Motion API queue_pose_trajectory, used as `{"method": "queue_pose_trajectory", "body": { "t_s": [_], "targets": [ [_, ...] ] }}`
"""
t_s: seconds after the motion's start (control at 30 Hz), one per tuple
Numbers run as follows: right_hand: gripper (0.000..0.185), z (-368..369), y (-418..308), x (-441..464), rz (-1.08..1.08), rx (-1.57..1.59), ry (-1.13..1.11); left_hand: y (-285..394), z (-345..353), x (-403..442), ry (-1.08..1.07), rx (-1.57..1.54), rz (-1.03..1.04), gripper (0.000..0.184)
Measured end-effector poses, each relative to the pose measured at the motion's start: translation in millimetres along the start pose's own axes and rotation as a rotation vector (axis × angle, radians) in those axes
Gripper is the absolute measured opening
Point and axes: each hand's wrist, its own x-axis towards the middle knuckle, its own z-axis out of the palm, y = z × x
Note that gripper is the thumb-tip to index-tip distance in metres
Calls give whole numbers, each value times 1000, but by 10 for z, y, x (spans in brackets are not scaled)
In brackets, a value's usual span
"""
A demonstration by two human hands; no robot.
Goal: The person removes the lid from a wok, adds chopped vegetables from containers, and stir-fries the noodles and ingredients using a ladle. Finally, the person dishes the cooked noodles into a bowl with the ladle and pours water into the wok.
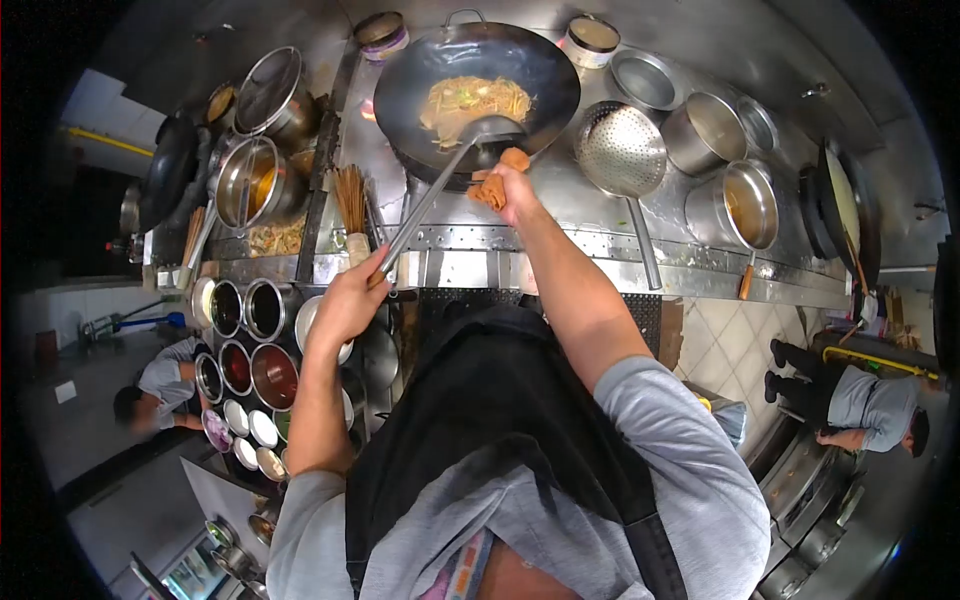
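My left hand [347, 305] is closed around the handle of a long metal ladle [425, 212]. The ladle's bowl rests inside a large dark wok [400, 85], at the near side of a heap of noodles [475, 105]. My right hand [516, 195] grips a folded orange-brown cloth [489, 192] against the wok's near rim. The rim part under the cloth is hidden.
To the right are a perforated strainer [621, 148] and metal pots [704, 130]. A bamboo brush [350, 198], strainer-topped pots [262, 185] and sauce containers [273, 377] stand left. People are at work at far left [165, 385] and far right [870, 400].
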Motion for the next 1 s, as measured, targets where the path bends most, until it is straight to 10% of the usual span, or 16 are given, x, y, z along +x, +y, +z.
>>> {"method": "queue_pose_trajectory", "body": {
  "t_s": [0.47,0.83,1.0],
  "targets": [
    [29,51,-46,-47,-9,-39,0,0,442,1903,279,82,203,57],
    [31,85,-129,-152,52,-162,6,-370,-623,632,188,664,169,56],
    [23,336,-106,-476,66,7,56,-344,-918,-239,90,372,158,58]
  ]
}}
